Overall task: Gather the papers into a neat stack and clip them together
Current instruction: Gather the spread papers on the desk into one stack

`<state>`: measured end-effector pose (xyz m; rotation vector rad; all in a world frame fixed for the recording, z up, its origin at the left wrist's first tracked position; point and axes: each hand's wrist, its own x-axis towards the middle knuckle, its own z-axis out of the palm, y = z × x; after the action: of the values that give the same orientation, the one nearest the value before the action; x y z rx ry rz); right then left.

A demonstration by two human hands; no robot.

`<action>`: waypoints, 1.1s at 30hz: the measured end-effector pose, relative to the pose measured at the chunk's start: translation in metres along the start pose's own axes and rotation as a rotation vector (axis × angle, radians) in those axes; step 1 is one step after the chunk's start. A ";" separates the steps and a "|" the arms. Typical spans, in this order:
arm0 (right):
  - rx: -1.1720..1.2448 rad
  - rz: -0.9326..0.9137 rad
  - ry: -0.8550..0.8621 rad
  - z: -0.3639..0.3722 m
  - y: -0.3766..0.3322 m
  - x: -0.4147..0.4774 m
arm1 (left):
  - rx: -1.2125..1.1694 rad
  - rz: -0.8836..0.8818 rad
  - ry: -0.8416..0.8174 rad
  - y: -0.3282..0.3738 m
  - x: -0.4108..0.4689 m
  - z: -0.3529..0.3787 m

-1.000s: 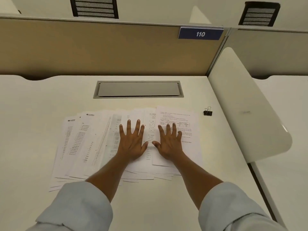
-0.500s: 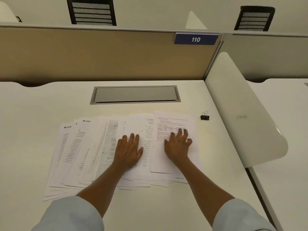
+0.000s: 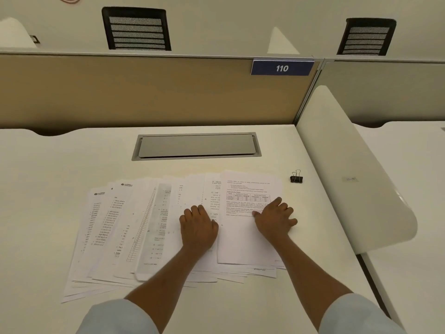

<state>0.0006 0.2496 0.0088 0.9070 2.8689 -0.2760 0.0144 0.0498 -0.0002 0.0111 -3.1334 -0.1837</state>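
Several printed papers (image 3: 134, 225) lie fanned out across the white desk (image 3: 48, 165), overlapping from left to right. The top sheet (image 3: 243, 239), with a small table printed on it, is at the right end of the fan. My left hand (image 3: 198, 227) presses on the middle sheets with its fingers bent, just left of the top sheet. My right hand (image 3: 274, 219) rests on the top sheet's right edge, fingers spread and reaching past it onto the desk. Neither hand holds anything. A black binder clip (image 3: 296, 178) stands on the desk to the right of the papers, beyond my right hand.
A grey cable hatch (image 3: 196, 145) is set into the desk behind the papers. A tan partition (image 3: 144, 92) with a blue "110" sign (image 3: 281, 68) closes the back. A white side divider (image 3: 349, 169) bounds the desk on the right.
Both hands went from flat and side by side to apart. My right hand slid to the top sheet's right edge; my left hand's fingers bent. The papers have barely shifted.
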 end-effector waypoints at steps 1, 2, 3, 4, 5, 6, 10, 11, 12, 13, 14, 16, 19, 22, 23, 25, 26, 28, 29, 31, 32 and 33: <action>-0.002 -0.007 -0.005 -0.001 0.000 -0.001 | -0.004 -0.004 0.002 0.002 0.000 0.001; -0.004 -0.015 -0.010 -0.001 0.000 -0.001 | -0.009 -0.008 0.002 0.005 0.000 0.001; -0.008 -0.026 -0.013 -0.001 0.000 -0.002 | -0.015 -0.013 0.003 0.007 0.000 0.002; -0.013 -0.037 -0.015 -0.001 -0.001 -0.003 | -0.023 -0.021 0.002 0.009 0.000 0.002; -0.018 -0.048 -0.014 -0.001 -0.001 -0.004 | -0.029 -0.031 0.000 0.011 0.000 0.002; -0.021 -0.055 -0.013 -0.001 -0.002 -0.006 | -0.028 -0.043 -0.006 0.012 -0.001 0.002; 0.005 -0.071 -0.015 -0.002 -0.006 -0.010 | 0.019 -0.076 -0.035 0.016 -0.003 0.002; 0.012 -0.077 -0.018 -0.002 -0.007 -0.012 | 0.024 -0.079 -0.039 0.016 -0.003 0.002; 0.017 -0.083 -0.020 -0.002 -0.009 -0.013 | 0.021 -0.081 -0.041 0.017 -0.003 0.002; 0.021 -0.087 -0.023 -0.001 -0.012 -0.015 | 0.012 -0.085 -0.043 0.018 -0.002 0.001; 0.026 -0.088 -0.027 0.000 -0.015 -0.017 | -0.004 -0.096 -0.047 0.019 -0.001 0.000; 0.048 -0.080 -0.039 0.000 -0.021 -0.021 | -0.057 -0.146 -0.069 0.021 0.003 -0.003; 0.111 -0.027 -0.067 -0.004 -0.029 -0.023 | -0.187 -0.287 -0.123 0.024 0.010 -0.009; 0.136 0.087 -0.073 -0.008 -0.032 -0.024 | -0.271 -0.437 -0.173 0.026 0.017 -0.014; 0.134 0.120 -0.077 -0.008 -0.032 -0.024 | -0.283 -0.456 -0.185 0.026 0.020 -0.014; 0.125 0.147 -0.092 -0.008 -0.033 -0.024 | -0.315 -0.470 -0.212 0.026 0.025 -0.015; 0.128 0.152 -0.100 -0.007 -0.034 -0.023 | -0.338 -0.475 -0.226 0.026 0.028 -0.016; 0.153 0.164 -0.115 -0.008 -0.036 -0.021 | -0.410 -0.499 -0.258 0.027 0.035 -0.017; 0.166 0.168 -0.120 -0.009 -0.037 -0.021 | -0.458 -0.519 -0.273 0.028 0.037 -0.017; 0.184 0.177 -0.136 -0.011 -0.039 -0.020 | -0.534 -0.565 -0.302 0.030 0.040 -0.019; 0.195 0.185 -0.147 -0.012 -0.039 -0.019 | -0.554 -0.584 -0.315 0.031 0.040 -0.019; 0.213 0.195 -0.158 -0.013 -0.039 -0.017 | -0.564 -0.597 -0.325 0.030 0.041 -0.019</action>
<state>-0.0088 0.2113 0.0297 1.1369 2.6188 -0.6110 -0.0270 0.0773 0.0227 0.9984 -3.1344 -1.1555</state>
